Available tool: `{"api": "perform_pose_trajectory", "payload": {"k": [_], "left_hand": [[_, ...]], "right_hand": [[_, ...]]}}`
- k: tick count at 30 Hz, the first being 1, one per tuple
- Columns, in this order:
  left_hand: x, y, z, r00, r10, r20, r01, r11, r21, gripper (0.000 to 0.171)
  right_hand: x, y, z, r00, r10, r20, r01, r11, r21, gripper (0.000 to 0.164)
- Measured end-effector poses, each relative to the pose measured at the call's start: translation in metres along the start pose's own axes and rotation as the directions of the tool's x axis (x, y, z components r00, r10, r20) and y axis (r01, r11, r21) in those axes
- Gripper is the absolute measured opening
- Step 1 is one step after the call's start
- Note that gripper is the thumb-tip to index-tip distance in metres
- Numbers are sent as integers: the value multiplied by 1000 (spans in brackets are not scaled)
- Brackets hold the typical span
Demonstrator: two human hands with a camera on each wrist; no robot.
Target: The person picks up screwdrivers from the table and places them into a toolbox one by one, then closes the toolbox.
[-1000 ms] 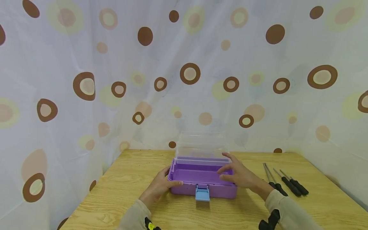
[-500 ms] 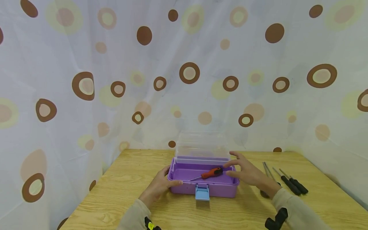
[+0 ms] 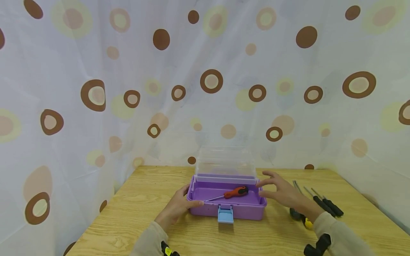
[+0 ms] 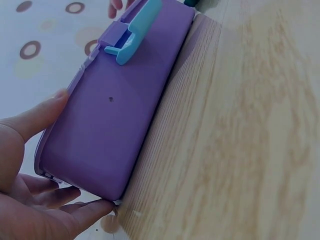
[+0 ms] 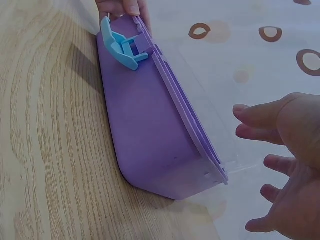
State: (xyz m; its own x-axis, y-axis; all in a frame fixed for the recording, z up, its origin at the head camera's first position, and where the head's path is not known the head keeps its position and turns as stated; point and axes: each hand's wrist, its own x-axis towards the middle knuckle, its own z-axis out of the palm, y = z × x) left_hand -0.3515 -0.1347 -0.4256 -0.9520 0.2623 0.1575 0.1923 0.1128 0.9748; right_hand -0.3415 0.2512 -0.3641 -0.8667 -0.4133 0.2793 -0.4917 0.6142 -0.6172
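A purple toolbox [image 3: 209, 209] stands on the table with its clear lid [image 3: 225, 160] raised and its light blue latch [image 3: 225, 216] hanging down in front. A screwdriver [image 3: 236, 192] with a red and black handle lies inside, its shaft pointing left. My left hand [image 3: 177, 205] grips the box's left front corner; in the left wrist view its thumb [image 4: 42, 116] is on the front rim and its fingers run along the end wall. My right hand [image 3: 282, 192] is off the box's right end, fingers spread and holding nothing, as the right wrist view shows too.
Black-handled screwdrivers [image 3: 333, 207] lie on the wooden table [image 3: 128, 220] to the right. Beside my right forearm are a dark rounded thing [image 3: 295, 214] and a yellow one [image 3: 308, 223], partly hidden. A dotted curtain [image 3: 179, 113] surrounds the table.
My right hand has drawn back to the right from over the toolbox. The red and black screwdriver now shows inside, where none was visible a second ago. My left hand stays put.
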Motion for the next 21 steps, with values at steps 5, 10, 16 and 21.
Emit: {"api": "perform_pose_trajectory", "payload": {"k": [5, 10, 16, 21], "left_hand": [[0, 1, 0, 1000, -2, 3, 2, 1000, -8, 99], [0, 1, -1, 1000, -8, 5, 8, 1000, -7, 101], [-1, 2, 0, 1000, -14, 2, 14, 1000, 6, 102], [-1, 1, 0, 1000, -12, -1, 12, 1000, 8, 100]], "right_hand": [[-6, 3, -7, 998, 57, 19, -58, 998, 20, 32], [-10, 7, -12, 995, 92, 33, -93, 994, 49, 33], [-16, 9, -18, 991, 126, 35, -126, 992, 21, 41], [-19, 11, -23, 994, 110, 31, -110, 994, 7, 41]]}}
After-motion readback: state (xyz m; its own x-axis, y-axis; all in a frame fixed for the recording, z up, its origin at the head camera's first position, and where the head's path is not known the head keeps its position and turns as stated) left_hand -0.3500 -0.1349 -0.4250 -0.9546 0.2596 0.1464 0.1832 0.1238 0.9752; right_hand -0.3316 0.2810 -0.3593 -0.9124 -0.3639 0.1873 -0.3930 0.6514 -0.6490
